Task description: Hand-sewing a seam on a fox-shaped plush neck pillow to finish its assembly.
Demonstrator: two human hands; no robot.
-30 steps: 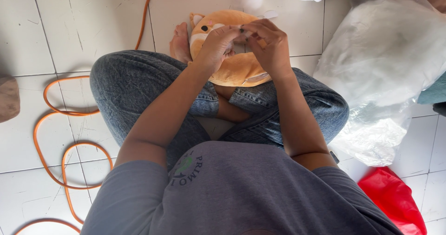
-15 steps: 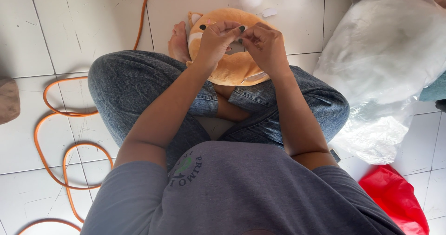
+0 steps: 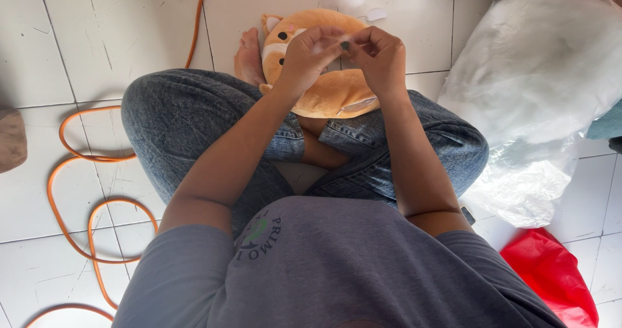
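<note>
Left hand (image 3: 304, 56) and right hand (image 3: 381, 59) pinching tight at the soft orange stuffed animal toy (image 3: 324, 91), big clear plastic bag (image 3: 538, 88) full of white fluff nearby

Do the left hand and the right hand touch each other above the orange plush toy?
Touching. In the head view the fingertips of the left hand and the right hand meet, with no gap visible, above the orange plush toy.

Orange-and-white plush toy (image 3: 327, 91); orange cable (image 3: 78, 172); red bag (image 3: 551, 276).
</note>
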